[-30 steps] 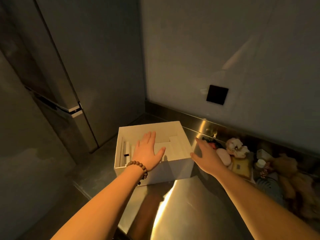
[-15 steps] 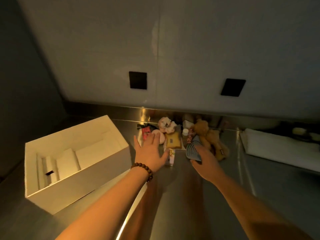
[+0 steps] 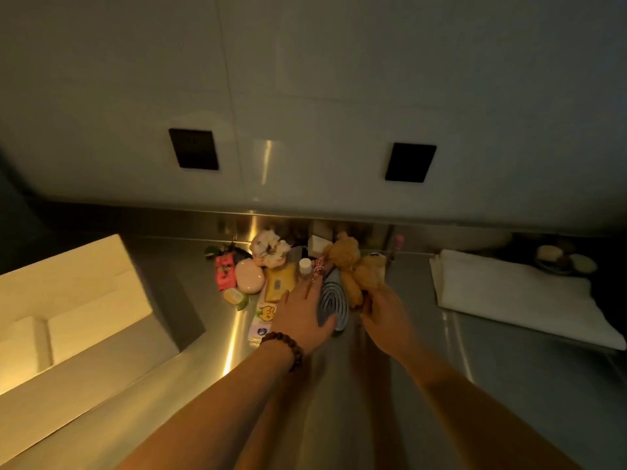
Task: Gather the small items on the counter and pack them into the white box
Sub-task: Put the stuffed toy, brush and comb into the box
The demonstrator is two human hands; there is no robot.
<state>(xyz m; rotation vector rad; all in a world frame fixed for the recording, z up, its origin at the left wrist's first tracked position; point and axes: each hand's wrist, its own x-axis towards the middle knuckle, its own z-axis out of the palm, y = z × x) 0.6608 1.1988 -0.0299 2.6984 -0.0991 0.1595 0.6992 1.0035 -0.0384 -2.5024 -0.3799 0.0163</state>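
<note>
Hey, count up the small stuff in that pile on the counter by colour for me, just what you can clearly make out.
Pink or red: 3, red packet, pink oval soap, pale pink scrunchie
Yellow or tan: 3, yellow packet, tan plush toy, yellow-green round piece
Blue-grey: 1, ribbed oval piece
White: 1, white-capped bottle
Total: 8

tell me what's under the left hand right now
The left hand lies open over the blue-grey ribbed pad and the yellow packet. What sits directly beneath the palm is hidden.
</note>
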